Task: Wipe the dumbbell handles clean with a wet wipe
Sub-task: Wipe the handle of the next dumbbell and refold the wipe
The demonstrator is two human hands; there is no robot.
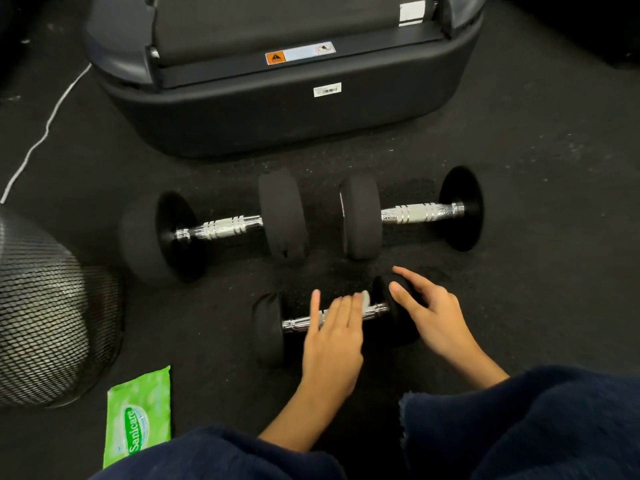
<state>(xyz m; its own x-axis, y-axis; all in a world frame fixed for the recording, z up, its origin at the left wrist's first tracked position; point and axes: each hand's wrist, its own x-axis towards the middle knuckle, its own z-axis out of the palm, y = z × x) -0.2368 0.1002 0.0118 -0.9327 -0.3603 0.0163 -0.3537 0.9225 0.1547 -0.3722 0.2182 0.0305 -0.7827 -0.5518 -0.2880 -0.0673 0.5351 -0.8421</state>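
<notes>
Green plastic wipe pack (140, 417) is laid on the rubber floor (536, 202), far left. Small dumbbell (332, 320) with round black ends is seen nearest; white wipe (364, 299) is pressed on its ribbed chrome handle (298, 323) by the flat-fingered left hand (332, 337). The right end is steadied by the loosely spread right hand (427, 311), nothing clasped. Rolling is risked if that hold slackens. Two bigger dumbbells (214, 226) are left behind.
</notes>
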